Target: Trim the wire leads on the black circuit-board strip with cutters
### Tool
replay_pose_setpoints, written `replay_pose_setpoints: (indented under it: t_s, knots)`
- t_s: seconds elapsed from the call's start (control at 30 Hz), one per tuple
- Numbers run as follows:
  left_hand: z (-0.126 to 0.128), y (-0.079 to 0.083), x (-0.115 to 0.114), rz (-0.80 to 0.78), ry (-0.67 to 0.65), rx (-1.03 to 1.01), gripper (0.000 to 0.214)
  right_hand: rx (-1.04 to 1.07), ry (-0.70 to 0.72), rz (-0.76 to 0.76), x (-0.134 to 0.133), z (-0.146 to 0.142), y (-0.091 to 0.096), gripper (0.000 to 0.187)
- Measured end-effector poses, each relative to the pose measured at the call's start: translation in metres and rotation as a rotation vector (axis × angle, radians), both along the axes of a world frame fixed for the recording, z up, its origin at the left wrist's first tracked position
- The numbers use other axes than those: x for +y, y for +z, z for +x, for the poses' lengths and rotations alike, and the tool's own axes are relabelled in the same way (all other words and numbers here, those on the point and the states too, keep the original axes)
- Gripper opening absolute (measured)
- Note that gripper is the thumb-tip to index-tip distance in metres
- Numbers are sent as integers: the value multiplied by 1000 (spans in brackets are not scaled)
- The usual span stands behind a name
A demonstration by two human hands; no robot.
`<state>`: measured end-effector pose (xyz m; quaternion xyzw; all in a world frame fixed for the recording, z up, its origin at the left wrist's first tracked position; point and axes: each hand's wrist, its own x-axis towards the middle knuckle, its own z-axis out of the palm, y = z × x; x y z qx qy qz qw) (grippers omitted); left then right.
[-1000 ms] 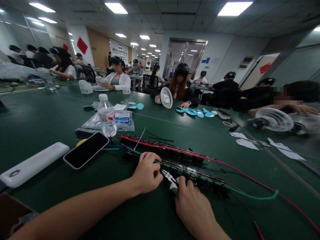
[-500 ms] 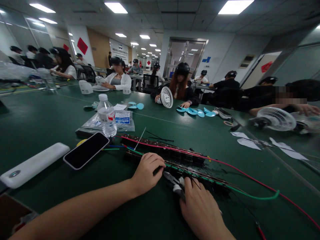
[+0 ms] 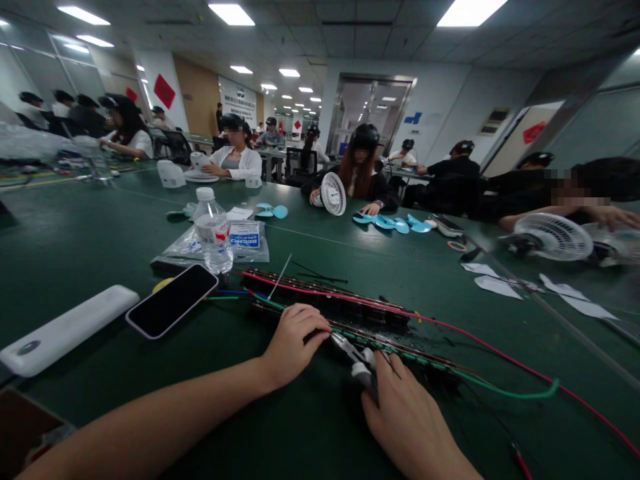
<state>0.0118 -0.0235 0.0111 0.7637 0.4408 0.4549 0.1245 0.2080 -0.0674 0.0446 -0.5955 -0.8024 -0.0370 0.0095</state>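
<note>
My left hand [image 3: 294,343] rests with curled fingers on the near end of a long dark strip [image 3: 400,353] carrying a green wire [image 3: 505,392]. My right hand [image 3: 407,417] grips a small pair of pliers [image 3: 356,355] with white handles, their metal jaws pointing at the strip beside my left fingers. A second dark strip [image 3: 330,298] lies just behind, with a red wire [image 3: 480,343] running along it and off to the right. A thin white tie [image 3: 279,277] sticks up from the strips.
A black phone [image 3: 173,300], a white power bank [image 3: 65,328] and a water bottle [image 3: 213,231] on plastic bags lie to the left on the green table [image 3: 75,247]. Other people sit around the table with small white fans [image 3: 333,194] and blue fan blades [image 3: 393,224].
My right hand with the pliers has slid a little to the right and towards me along the strip. My left hand has stayed on the strip's end.
</note>
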Motion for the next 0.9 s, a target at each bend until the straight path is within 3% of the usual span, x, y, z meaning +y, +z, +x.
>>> replay_pose_setpoints:
  t_s: [0.33, 0.57, 0.7, 0.9]
  knots:
    - [0, 1, 0, -10, 5, 16, 8, -37, -28, 95, 0, -1, -9, 39]
    - [1, 0, 0, -26, 20, 0, 7, 103, 25, 34, 2, 2, -11, 38]
    - [1, -1, 0, -30, 29, -13, 8, 189, 31, 22, 1, 2, -10, 29]
    - [0, 0, -1, -39, 11, -18, 8, 138, 40, 58, 1, 0, -6, 18]
